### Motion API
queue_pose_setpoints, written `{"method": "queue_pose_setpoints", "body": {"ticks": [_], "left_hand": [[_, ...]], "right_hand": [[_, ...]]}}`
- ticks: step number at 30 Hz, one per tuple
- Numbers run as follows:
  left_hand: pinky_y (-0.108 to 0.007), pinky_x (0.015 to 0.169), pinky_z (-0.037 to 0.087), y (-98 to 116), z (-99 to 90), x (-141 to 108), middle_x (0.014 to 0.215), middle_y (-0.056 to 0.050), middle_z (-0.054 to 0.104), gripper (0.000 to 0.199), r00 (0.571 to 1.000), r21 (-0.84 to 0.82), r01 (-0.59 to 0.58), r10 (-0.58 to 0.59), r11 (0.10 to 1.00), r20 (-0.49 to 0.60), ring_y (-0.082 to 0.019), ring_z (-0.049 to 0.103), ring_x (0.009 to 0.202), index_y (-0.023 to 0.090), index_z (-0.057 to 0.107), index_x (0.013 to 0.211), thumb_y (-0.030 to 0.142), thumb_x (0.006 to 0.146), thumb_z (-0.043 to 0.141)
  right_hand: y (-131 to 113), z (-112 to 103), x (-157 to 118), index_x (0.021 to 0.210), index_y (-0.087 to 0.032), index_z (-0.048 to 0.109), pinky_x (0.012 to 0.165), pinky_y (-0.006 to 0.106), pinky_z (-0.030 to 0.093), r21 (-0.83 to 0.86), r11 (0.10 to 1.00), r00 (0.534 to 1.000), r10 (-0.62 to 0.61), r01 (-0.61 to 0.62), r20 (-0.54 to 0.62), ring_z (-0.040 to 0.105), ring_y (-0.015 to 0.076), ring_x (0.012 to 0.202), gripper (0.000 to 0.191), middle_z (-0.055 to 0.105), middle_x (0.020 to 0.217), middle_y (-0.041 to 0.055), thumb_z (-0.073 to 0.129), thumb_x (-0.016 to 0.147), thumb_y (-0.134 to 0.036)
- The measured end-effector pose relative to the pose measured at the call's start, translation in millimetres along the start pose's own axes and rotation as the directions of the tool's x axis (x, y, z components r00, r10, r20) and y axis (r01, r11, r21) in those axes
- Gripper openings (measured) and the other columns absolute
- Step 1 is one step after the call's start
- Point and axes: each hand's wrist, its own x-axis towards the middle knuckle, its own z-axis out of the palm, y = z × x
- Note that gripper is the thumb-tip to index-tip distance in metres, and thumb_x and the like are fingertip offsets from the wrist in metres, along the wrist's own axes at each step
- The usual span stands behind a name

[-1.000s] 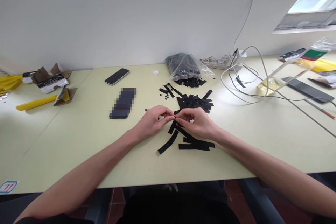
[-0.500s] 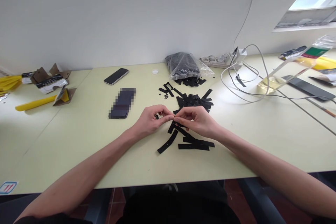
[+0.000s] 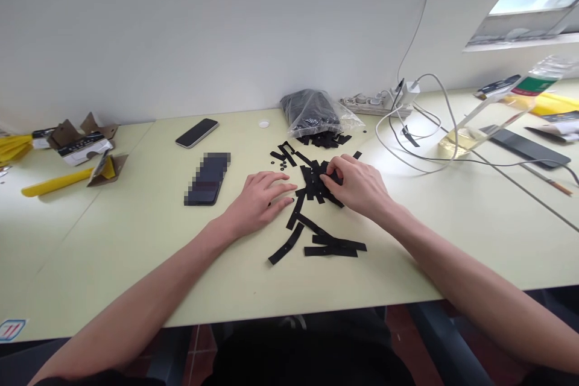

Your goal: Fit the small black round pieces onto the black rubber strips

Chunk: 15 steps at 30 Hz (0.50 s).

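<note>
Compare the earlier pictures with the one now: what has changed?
The hands, together before, have parted. The right hand moved forward and rightward to the pile of black strips; the left hand opened its fingers. Whether anything was let go is unclear. The bottle and plastic bag stayed put.

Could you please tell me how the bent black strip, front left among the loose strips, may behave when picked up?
The bent black strip looks thin and narrow, so it is probably light. Its curve suggests it may flex rather than stay rigid. Being flat, it seems unlikely to roll.
</note>
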Motion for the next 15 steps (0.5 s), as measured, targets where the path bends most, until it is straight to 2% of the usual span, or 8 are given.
{"method": "queue_pose_setpoints", "body": {"ticks": [3,7,11,15], "left_hand": [[-0.045,0.111,0.033,5.7,0.9,-0.2,0.147,-0.009,0.056,0.033,0.999,0.032,-0.049,0.049,0.998,0.025,-0.028,0.048,0.135,0.028,0.064,0.133,0.036,0.106,0.046],[-0.047,0.114,0.027,4.8,0.6,-0.7,0.153,-0.006,0.053,0.037,0.993,-0.001,-0.089,0.089,0.996,0.082,-0.028,0.042,0.143,0.031,0.061,0.140,0.035,0.107,0.043],[-0.049,0.116,0.023,2.5,0.7,-0.3,0.148,-0.005,0.058,0.039,0.985,-0.065,-0.096,0.104,0.993,0.136,-0.027,0.044,0.144,0.031,0.059,0.142,0.033,0.109,0.039],[-0.047,0.114,0.024,4.5,0.0,1.2,0.141,-0.006,0.064,0.038,0.987,-0.086,-0.101,0.111,0.991,0.119,-0.026,0.051,0.138,0.028,0.062,0.138,0.033,0.108,0.040]], "right_hand": [[-8.7,3.2,-5.3,0.096,-0.019,0.064,0.060,0.031,0.035,0.060,0.992,0.993,-0.115,0.112,0.033,0.055,0.0163,0.066,0.018,0.065,0.094,0.0077,0.053,0.098,-0.034],[-18.0,11.9,-13.8,0.114,-0.020,0.068,0.064,0.030,0.040,0.089,0.957,0.951,-0.285,0.276,0.120,0.062,0.0199,0.082,0.025,0.065,0.100,0.0088,0.048,0.101,-0.029],[-17.3,18.5,-15.6,0.112,-0.019,0.070,0.063,0.030,0.042,0.107,0.951,0.938,-0.306,0.292,0.162,0.063,0.0198,0.082,0.026,0.067,0.100,0.0091,0.046,0.102,-0.024],[-15.4,16.6,-12.7,0.111,-0.020,0.069,0.066,0.031,0.043,0.103,0.959,0.946,-0.278,0.263,0.165,0.065,0.0211,0.085,0.024,0.069,0.103,0.0089,0.049,0.102,-0.028]]}}
